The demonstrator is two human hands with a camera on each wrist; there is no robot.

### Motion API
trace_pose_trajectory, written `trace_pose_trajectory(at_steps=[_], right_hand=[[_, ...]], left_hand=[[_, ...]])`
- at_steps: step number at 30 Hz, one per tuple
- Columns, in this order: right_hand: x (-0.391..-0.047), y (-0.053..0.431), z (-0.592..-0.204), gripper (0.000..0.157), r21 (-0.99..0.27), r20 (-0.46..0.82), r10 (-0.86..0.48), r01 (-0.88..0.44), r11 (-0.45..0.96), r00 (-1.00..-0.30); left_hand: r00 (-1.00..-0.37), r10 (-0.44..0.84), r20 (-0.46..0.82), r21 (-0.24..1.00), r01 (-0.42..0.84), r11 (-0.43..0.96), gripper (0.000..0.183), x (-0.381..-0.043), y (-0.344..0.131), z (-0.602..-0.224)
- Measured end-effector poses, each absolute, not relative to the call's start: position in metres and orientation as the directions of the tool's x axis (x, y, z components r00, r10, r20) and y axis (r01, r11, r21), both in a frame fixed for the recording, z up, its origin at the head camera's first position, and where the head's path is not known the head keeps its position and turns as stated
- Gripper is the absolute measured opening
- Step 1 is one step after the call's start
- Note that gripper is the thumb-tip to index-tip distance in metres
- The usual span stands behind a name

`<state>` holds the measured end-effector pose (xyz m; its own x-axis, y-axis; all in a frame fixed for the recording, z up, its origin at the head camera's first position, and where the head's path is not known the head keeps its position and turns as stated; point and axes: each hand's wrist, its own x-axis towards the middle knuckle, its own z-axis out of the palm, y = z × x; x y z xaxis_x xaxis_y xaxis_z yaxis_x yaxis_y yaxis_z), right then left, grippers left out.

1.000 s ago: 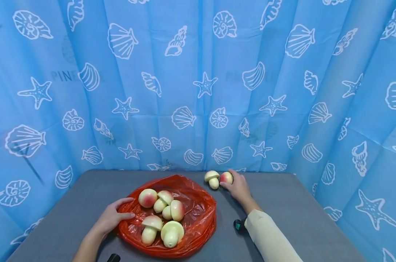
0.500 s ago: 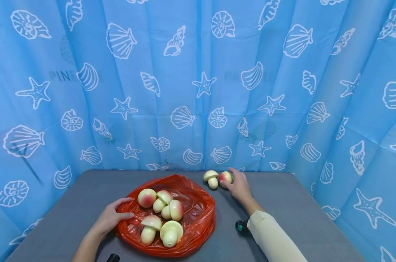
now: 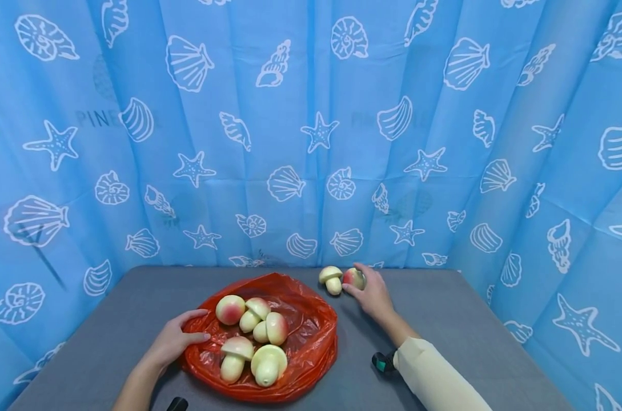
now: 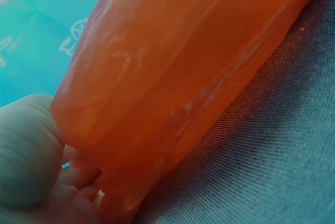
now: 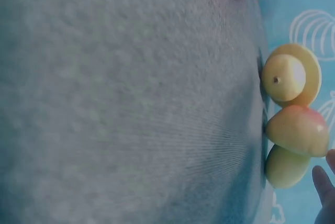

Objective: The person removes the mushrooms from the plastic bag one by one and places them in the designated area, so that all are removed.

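A red plastic bag (image 3: 311, 365) lies spread on the table with several toy mushrooms (image 3: 233, 365) in it, cream with pink-tinged caps. At its left rim, my left hand (image 3: 174, 341) holds the film; its fingers curl beneath the bag (image 4: 157, 88) in the left wrist view. Beyond the bag to the right, one mushroom (image 3: 330, 279) stands on the table. Right beside that one is a pink-capped mushroom (image 3: 353, 278), with my right hand (image 3: 374, 294) around it, thumb and fingers spread. In the right wrist view, the fingertips (image 5: 322, 182) appear slightly apart from this mushroom (image 5: 297, 130).
The grey cloth-covered table (image 3: 434, 319) ends at a blue curtain (image 3: 311, 217) with white shell prints, which also stands at both sides. A black device (image 3: 382, 362) is at the right wrist; another black piece (image 3: 178, 404) shows near the left forearm.
The pink-capped mushroom at my right hand has turned, its red side now facing left. My right hand has barely shifted. My left hand stays at the bag's rim.
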<state>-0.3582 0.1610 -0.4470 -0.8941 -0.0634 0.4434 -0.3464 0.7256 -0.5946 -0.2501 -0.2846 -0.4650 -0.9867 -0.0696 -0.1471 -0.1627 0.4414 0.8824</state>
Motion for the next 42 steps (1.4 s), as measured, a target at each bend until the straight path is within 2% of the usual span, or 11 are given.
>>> trace_pose_trajectory(at_steps=[16,21,26,33,42], right_hand=[[-0.349,0.152,-0.427,0.053,-0.610,0.535,-0.051,-0.427,0.667,-0.843],[-0.349,0.145,-0.418,0.046,-0.652,0.524,-0.049,-0.438,0.620,-0.850],[-0.350,0.138,-0.408,0.033,-0.656,0.528,-0.064,-0.455,0.602,-0.847],[-0.347,0.125,-0.393,0.020,-0.612,0.527,-0.159,-0.503,0.610,-0.835],[-0.346,0.104,-0.368,0.014,-0.589,0.427,-0.329,-0.535,0.606,-0.843]], left_hand=[[-0.985,-0.078,-0.157,0.885,-0.175,0.432,0.068,-0.250,-0.285,-0.464],[-0.984,-0.074,-0.162,0.886,-0.178,0.427,0.069,-0.249,-0.285,-0.466],[-0.984,-0.075,-0.165,0.890,-0.181,0.418,0.070,-0.250,-0.285,-0.467],[-0.985,-0.067,-0.158,0.889,-0.172,0.424,0.069,-0.250,-0.283,-0.466],[-0.986,-0.071,-0.150,0.895,-0.166,0.414,0.069,-0.250,-0.283,-0.465]])
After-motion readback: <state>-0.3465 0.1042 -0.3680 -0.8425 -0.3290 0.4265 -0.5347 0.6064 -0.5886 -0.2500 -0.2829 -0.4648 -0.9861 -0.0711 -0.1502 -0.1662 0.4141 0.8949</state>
